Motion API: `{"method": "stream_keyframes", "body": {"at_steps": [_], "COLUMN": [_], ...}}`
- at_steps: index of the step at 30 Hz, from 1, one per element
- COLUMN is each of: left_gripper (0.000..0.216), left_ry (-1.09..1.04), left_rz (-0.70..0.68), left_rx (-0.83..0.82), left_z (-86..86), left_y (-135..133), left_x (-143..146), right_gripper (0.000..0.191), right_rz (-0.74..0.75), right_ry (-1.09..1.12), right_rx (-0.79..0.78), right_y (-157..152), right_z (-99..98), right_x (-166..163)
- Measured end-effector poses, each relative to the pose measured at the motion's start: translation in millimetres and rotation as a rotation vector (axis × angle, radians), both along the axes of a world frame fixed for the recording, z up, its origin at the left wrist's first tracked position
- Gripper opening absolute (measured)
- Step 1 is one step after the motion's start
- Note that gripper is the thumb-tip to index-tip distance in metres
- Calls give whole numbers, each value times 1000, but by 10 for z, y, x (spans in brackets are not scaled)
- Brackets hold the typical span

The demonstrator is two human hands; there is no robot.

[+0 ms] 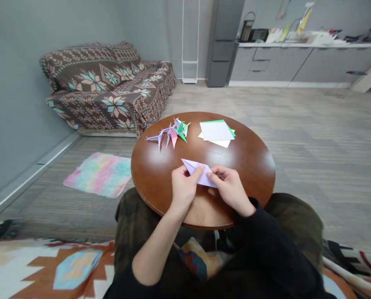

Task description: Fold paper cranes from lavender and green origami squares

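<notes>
A pale purple folded sheet of origami paper (201, 176) is held above the near half of the round table, its pointed end toward the upper left. My left hand (185, 185) grips it from the left, thumb pressed flat on top and fingers hidden beneath. On the other side, my right hand (229, 185) pinches the paper's right end between thumb and fingers. Folded paper cranes (173, 132) in purple, pink, green and pale green sit together at the table's far left. At the far right lies a stack of square paper sheets (217, 131), white or pale on top with green showing underneath.
The glossy brown round table (250, 166) stands close against my knees. Beyond it are a sofa with a patterned cover (111, 83) at left and a grey kitchen counter (297, 62) at right. A pastel fluffy mat (100, 174) lies on the floor.
</notes>
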State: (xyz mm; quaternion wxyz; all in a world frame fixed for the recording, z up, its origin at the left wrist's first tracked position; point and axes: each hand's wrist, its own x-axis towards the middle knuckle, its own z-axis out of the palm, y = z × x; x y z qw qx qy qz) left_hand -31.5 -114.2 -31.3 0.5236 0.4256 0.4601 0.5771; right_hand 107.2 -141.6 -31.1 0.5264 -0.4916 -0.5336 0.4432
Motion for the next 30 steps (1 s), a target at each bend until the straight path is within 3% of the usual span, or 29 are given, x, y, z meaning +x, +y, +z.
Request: {"method": "stream_keyframes", "body": {"at_steps": [7, 15, 21, 28, 30], "left_gripper": [23, 28, 26, 27, 30], "left_ry": [-32, -223, -222, -373, -357], "left_rz": [-156, -33, -159, -82, -78], "left_rx": [-16, -27, -55, -88, -93], "left_z": [21, -112, -45, 30, 31], "left_y": [-16, 80, 21, 28, 42], "left_x": [-9, -1, 24, 27, 11], "right_gripper": [29, 28, 32, 33, 27], "right_rz": [40, 46, 103, 173, 105], "right_ry": [27, 0, 6, -33, -29], "right_rx": [-7, -14, 5, 4, 25], "right_y": [9, -11, -19, -35, -30], "right_z": [14, 29, 58, 74, 63], "right_x": [48, 77, 76, 81, 98]}}
